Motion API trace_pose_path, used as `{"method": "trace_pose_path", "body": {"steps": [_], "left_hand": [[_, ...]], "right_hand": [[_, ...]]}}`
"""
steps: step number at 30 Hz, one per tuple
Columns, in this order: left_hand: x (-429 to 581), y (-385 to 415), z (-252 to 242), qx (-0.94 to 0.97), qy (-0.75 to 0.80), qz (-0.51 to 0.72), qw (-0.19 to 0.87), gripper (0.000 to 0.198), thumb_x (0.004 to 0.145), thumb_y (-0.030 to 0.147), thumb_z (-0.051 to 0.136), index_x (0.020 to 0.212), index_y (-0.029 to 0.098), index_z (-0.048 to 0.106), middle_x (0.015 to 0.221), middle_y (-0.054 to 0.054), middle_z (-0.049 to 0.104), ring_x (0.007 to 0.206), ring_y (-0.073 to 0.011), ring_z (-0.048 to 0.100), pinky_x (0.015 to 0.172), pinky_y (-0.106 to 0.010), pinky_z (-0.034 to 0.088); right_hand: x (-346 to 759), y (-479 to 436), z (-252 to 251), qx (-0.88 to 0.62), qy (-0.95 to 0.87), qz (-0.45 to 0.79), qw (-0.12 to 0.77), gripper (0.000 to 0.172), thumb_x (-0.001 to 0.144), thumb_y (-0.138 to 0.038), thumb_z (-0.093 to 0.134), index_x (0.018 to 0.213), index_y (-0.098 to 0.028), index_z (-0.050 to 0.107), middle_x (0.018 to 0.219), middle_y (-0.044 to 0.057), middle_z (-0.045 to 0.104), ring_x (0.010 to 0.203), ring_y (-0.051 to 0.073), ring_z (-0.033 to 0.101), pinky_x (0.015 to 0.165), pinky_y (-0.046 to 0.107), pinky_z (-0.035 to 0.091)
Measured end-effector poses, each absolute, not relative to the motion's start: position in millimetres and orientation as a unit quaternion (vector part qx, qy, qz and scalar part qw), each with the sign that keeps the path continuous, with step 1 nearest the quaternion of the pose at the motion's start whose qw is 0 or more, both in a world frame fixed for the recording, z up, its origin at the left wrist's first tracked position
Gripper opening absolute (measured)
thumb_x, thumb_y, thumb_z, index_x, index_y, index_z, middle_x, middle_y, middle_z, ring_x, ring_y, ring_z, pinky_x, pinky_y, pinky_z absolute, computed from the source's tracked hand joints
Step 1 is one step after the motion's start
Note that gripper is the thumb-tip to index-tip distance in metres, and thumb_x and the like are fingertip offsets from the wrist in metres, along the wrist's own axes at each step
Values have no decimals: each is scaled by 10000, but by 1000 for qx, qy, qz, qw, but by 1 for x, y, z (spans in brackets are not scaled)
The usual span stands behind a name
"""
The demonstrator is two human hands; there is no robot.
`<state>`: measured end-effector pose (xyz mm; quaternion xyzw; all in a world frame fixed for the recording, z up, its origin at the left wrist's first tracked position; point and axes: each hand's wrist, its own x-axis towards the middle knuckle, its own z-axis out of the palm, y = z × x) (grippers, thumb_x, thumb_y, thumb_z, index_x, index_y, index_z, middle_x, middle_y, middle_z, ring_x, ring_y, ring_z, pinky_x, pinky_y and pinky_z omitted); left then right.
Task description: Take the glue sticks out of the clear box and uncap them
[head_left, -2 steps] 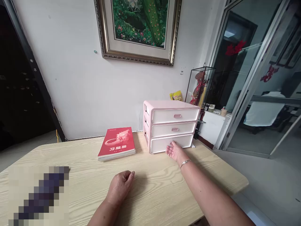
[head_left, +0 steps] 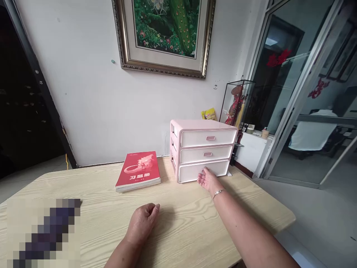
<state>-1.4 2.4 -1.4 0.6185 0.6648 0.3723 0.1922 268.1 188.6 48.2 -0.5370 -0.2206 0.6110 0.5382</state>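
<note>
A small pink chest of three drawers [head_left: 205,147] stands at the back of a light wooden table [head_left: 181,227]. My right hand [head_left: 208,179], with a thin bracelet on the wrist, reaches palm up to the bottom drawer; its fingertips hide the drawer's handle, so its grip is unclear. All three drawers look closed. My left hand [head_left: 143,221] rests on the table, knuckles up and fingers loosely curled, with nothing in it. A red book [head_left: 138,170] with a dragon on the cover lies flat to the left of the chest.
A blurred-out patch [head_left: 44,232] covers the table's near left corner. Behind the table is a white wall with a framed peacock picture [head_left: 164,31]. A glass case with a figurine [head_left: 237,102] and a sliding glass door [head_left: 301,93] stand to the right.
</note>
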Motion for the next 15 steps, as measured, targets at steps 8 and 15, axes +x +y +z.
{"method": "trace_pose_path", "body": {"steps": [8, 15], "left_hand": [[-3, 7, -3, 622, 660, 367, 207, 439, 906, 507, 417, 584, 209, 417, 569, 24, 363, 579, -145, 359, 574, -261, 230], [-4, 5, -1, 619, 662, 360, 223, 446, 912, 519, 391, 624, 200, 513, 582, 21, 386, 592, -154, 387, 587, -261, 257]], "right_hand": [[266, 185, 52, -542, -231, 589, 554, 279, 942, -425, 561, 824, -173, 540, 601, -2, 590, 514, 117, 573, 539, 225, 509], [286, 145, 45, -545, -249, 578, 554, 274, 901, -418, 619, 797, -179, 534, 616, 10, 608, 524, 127, 592, 517, 225, 493]]}}
